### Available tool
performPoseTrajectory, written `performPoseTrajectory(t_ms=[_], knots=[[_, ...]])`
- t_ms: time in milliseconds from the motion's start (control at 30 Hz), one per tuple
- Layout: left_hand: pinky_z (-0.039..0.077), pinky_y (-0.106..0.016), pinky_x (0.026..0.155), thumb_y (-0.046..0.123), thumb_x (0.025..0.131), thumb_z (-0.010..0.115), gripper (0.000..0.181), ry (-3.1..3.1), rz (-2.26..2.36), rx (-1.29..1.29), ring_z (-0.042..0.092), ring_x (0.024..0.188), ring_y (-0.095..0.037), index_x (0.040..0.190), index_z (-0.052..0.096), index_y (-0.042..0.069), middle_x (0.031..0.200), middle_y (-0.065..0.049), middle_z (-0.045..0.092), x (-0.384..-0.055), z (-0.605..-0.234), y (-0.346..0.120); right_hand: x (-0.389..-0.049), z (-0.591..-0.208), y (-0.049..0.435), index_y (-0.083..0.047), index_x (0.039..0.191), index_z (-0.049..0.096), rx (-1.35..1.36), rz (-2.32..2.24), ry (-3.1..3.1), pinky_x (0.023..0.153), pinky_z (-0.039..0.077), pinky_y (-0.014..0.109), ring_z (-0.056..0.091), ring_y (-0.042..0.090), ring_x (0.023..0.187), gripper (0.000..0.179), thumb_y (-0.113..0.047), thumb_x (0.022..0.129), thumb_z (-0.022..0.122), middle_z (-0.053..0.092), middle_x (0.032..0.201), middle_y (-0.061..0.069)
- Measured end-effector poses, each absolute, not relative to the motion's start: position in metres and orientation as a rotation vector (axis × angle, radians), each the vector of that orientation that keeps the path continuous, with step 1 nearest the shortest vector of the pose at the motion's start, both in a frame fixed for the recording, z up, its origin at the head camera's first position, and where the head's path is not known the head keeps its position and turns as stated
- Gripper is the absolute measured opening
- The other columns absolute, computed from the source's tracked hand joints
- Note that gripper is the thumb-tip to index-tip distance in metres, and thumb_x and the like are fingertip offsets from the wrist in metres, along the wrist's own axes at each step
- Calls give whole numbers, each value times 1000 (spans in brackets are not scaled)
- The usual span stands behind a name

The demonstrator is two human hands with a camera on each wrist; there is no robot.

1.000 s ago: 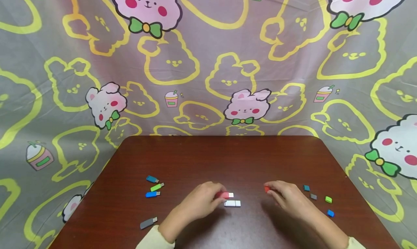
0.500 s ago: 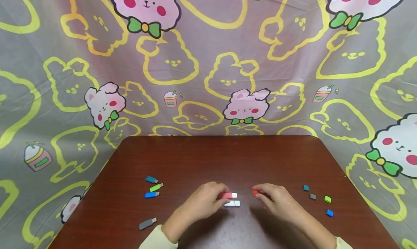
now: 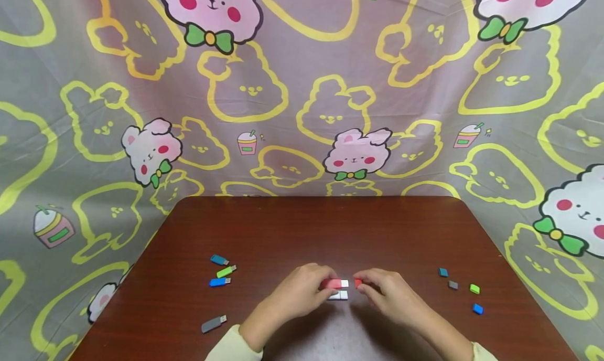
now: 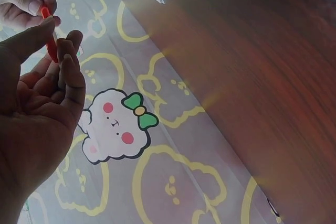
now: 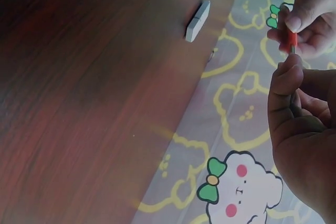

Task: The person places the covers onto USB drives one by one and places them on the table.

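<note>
My left hand (image 3: 306, 288) pinches a red USB flash drive (image 3: 333, 283) between thumb and fingers, its bare plug pointing right. Facing it, my right hand (image 3: 390, 294) pinches a small red cap (image 3: 358, 283) at the fingertips. In the head view a narrow gap separates plug and cap. Just below the red drive, a white USB flash drive (image 3: 340, 295) with its cap on lies on the table, partly hidden by the left hand. The right wrist view shows the red drive (image 5: 292, 39) close to the right fingertips, which hide the cap.
Teal (image 3: 219, 259), green (image 3: 226, 271), blue (image 3: 220, 282) and grey (image 3: 214, 324) uncapped USB drives lie on the left of the brown table (image 3: 302, 230). Loose teal (image 3: 443, 272), grey (image 3: 453, 285), green (image 3: 474, 288) and blue (image 3: 478, 309) caps lie on the right. A patterned curtain (image 3: 292, 114) surrounds the table.
My right hand has moved left with the red cap, closing most of the gap to the drive. The left hand has shifted slightly right with the red drive.
</note>
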State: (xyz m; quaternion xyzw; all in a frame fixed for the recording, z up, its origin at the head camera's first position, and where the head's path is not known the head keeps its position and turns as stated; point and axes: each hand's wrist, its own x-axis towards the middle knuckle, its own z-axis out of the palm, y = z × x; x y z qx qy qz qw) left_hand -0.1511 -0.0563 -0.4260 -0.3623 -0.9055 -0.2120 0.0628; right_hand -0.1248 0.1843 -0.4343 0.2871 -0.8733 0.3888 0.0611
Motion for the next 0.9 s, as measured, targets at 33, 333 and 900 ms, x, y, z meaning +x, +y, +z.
performPoseTrajectory(t_ms=[33,333,900], knots=[[43,-18,66,24,90,79,15,-2747,-645,-1091,49,71,-2,101,74,15,80,12,62,-151,-426,-55,-124,-434,184,-7,111,72,870,1189,-2646,56,49,21,53,-4,62,15,-12,99,64,66,91,-5],[40,-16,63,23,90,79,15,-2738,-645,-1111,46,69,-1,101,73,15,77,13,57,-151,-425,-52,-123,-434,179,-8,110,71,890,1215,-2631,51,47,21,51,-5,59,14,-13,100,63,61,78,-5],[38,-14,63,22,89,78,13,-2662,-630,-1157,46,71,0,100,74,16,77,14,59,-152,-426,-49,-125,-437,176,-6,109,72,913,1193,-2559,51,45,20,50,-7,58,13,-7,97,66,60,74,-7]])
